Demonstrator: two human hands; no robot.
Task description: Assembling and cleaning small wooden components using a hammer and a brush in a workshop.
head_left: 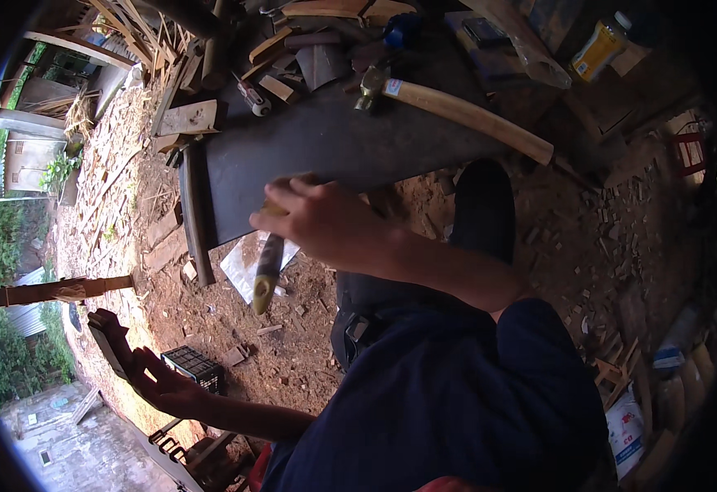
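Note:
My right hand (326,220) is closed around a tool with a grey and yellow-green handle (268,275). The handle's rounded end points down toward my body; its working end is hidden by my fingers. This hand is over the near edge of the dark workbench (293,148). Out to the left, low in the view, my left hand (166,387) grips a dark piece of wood (111,340), held up and tilted off the bench. A hammer (465,119) with a pale wooden handle lies on the bench beyond my right hand.
A screwdriver (252,97) and wood offcuts (276,87) lie on the bench's far left. At far right stands a yellow-labelled bottle (600,47). A black crate (193,366) sits on the shaving-covered ground near my left forearm, and a plastic sheet (239,264) lies below the bench edge.

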